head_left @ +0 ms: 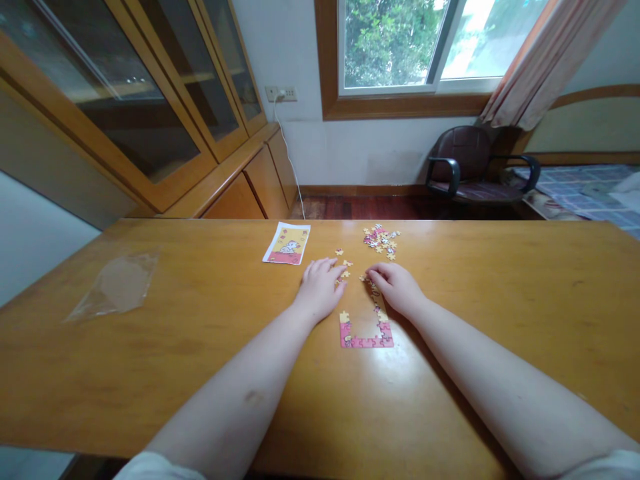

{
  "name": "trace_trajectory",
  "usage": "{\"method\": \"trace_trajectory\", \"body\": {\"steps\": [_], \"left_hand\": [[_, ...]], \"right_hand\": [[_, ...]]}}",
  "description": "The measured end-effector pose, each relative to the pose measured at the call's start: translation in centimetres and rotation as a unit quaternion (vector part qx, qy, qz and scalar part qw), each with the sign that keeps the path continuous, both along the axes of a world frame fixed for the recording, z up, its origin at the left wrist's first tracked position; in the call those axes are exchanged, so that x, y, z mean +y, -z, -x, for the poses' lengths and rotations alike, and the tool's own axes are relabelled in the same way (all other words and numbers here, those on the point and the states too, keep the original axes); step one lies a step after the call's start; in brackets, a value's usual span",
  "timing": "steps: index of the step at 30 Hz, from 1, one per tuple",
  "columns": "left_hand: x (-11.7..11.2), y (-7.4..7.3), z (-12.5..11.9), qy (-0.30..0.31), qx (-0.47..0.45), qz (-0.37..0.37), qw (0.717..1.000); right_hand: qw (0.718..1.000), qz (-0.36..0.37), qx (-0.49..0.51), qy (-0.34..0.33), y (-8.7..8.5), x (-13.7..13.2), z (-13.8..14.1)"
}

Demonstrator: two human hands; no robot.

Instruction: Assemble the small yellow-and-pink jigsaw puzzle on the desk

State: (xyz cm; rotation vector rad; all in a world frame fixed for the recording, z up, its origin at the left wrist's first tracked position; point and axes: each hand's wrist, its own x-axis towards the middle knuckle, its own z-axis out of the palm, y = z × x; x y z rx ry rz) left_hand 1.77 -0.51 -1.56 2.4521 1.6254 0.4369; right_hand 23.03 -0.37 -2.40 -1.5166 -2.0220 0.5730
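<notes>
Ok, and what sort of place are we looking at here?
Probably a room in a home, perhaps a bedroom or study: there's what looks like a bed with a checked cover at the right, a curtain beside the window, and a glass-fronted cabinet on the left.

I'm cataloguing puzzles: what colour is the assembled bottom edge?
The bottom edge is mostly pink; head view.

Pink-and-yellow puzzle border (367, 343), orange-brown table (200, 287), blue plaid bedding (575, 187)
</notes>
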Motion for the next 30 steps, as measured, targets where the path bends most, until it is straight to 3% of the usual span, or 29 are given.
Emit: {"method": "trace_trajectory", "body": {"steps": [4, 23, 25, 30], "left_hand": [[0.7, 0.4, 0.6, -0.050, -0.017, -0.022, 0.998], [0.3, -0.6, 0.8, -0.015, -0.018, -0.005, 1.000], [0.6, -0.7, 1.3, -0.044, -0.031, -0.005, 0.999], [1.7, -1.6, 3.0, -0.184, -0.026, -0.012, 0.983]], "right_hand": [[1.000, -0.010, -0.009, 0.009, 0.0, 0.0, -0.1], [1.000, 0.003, -0.022, -0.004, -0.4, -0.1, -0.1], [1.000, -0.001, -0.019, -0.002, -0.4, -0.1, -0.1], [1.000, -0.009, -0.012, 0.003, -0.2, -0.1, -0.3]]}}
